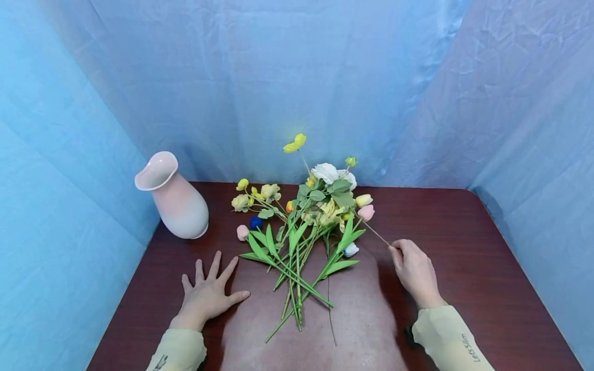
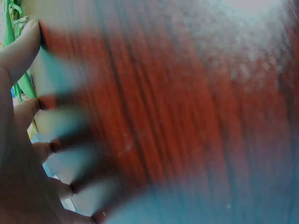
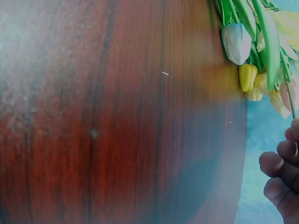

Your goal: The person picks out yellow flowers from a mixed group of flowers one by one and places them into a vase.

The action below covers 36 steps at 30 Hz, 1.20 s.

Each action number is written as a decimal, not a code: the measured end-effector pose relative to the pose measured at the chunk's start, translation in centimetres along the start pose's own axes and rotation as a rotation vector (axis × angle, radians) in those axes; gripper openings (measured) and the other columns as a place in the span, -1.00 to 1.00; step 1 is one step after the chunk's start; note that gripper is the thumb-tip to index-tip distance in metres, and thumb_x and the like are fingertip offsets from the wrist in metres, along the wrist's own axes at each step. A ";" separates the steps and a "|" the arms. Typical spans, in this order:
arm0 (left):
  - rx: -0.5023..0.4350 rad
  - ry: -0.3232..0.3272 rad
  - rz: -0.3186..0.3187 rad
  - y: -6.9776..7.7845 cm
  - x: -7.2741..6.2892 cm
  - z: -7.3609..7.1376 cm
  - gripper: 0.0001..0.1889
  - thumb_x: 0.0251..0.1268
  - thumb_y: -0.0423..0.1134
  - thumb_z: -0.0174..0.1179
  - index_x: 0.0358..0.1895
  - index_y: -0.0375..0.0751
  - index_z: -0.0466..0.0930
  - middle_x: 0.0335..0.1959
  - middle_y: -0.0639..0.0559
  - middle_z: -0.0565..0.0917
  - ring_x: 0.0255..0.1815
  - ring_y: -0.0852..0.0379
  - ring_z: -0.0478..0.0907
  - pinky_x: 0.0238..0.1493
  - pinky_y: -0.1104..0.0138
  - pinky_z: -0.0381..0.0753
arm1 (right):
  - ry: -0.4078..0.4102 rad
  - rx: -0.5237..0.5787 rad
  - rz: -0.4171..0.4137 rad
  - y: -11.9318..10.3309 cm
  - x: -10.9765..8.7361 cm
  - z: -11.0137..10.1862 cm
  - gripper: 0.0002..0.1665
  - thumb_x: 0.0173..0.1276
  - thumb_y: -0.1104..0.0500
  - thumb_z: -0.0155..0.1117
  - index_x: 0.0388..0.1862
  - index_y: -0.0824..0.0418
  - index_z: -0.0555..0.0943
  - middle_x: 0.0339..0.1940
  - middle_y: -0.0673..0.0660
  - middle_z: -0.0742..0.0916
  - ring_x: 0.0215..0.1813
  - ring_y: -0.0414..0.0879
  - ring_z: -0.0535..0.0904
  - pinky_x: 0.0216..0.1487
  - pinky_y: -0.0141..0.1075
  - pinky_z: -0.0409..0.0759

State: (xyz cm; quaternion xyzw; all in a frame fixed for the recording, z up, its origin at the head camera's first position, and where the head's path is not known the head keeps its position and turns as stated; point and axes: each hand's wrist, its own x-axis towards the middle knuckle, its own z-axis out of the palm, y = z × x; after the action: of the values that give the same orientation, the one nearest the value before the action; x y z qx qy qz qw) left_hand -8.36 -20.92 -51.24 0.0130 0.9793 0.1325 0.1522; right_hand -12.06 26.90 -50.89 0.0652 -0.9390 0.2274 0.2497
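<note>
In the head view, my right hand (image 1: 414, 268) pinches the end of a thin brown-green flower stem (image 1: 377, 234) at the right of a loose pile of artificial flowers. The stem runs up-left past a pink tulip (image 1: 366, 213) into the pile, where its bloom is hidden. Several curled fingers (image 3: 273, 163) show at the edge of the right wrist view. My left hand (image 1: 209, 293) rests palm down on the table with its fingers spread, left of the green stems. Near its fingertips lie another pink tulip (image 1: 243, 233) and a blue flower (image 1: 256, 222).
A pink-to-white vase (image 1: 181, 206) with a wavy mouth stands at the table's back left. White roses (image 1: 326, 173), yellow blooms (image 1: 271, 192) and a pale blue tulip (image 1: 351, 250) lie in the pile on the dark red table (image 1: 464, 247). Blue curtains (image 1: 278, 77) surround the table.
</note>
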 end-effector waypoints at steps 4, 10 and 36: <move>-0.004 0.001 0.003 0.0 0.0 -0.1 0.05 0.15 0.57 0.12 0.65 0.20 0.06 0.68 -0.28 -0.15 0.57 -0.65 -0.31 0.28 -0.62 -0.33 | -0.032 -0.032 0.023 -0.1 0.2 0.0 -0.96 0.32 0.31 0.39 -0.31 0.25 0.66 -0.37 0.15 0.69 -0.34 0.09 0.61 -0.34 0.06 0.55; -0.013 0.000 0.006 0.0 0.1 0.0 0.05 0.16 0.57 0.12 0.66 0.20 0.05 0.68 -0.27 -0.16 0.57 -0.65 -0.33 0.28 -0.62 -0.35 | -0.089 -0.076 0.046 -0.6 0.6 0.5 -0.96 0.29 0.31 0.36 -0.32 0.30 0.68 -0.36 0.20 0.70 -0.25 0.21 0.55 -0.20 0.07 0.54; -0.025 -0.003 -0.002 -0.2 0.1 0.4 0.06 0.14 0.59 0.10 0.66 0.22 0.03 0.69 -0.26 -0.19 0.57 -0.64 -0.37 0.28 -0.61 -0.38 | -0.512 0.053 0.270 -10.7 1.7 5.5 -0.49 0.34 -0.18 0.42 -0.68 0.04 0.52 -0.72 -0.07 0.46 -0.62 -0.11 0.38 -0.56 -0.22 0.33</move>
State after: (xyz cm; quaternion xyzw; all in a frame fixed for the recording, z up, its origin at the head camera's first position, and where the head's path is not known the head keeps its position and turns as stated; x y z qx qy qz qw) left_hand -8.30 -21.03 -51.70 0.0103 0.9774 0.1445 0.1540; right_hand -13.42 14.86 -50.02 0.0014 -0.9654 0.2592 -0.0295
